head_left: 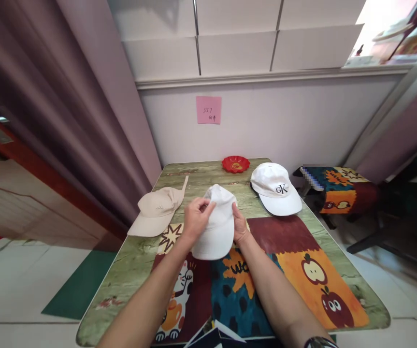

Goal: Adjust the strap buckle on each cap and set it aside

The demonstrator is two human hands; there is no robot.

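A plain white cap (217,237) is held above the middle of the table, its brim toward me. My left hand (197,218) pinches the cap's left side between thumb and fingers. On the other side, my right hand (240,224) grips the cap's right edge, thumb upward, with some fingers hidden behind it. A beige cap (157,208) with its strap sticking up lies to the left. At the right rests a white cap with black letters (275,188), brim toward me.
A red scalloped dish (236,164) stands near the table's back edge. A colourful printed cloth (302,270) covers the front of the wooden-patterned table (110,285). Behind is a wall with a pink note (208,110). A cloth-covered stool (342,188) stands at the right.
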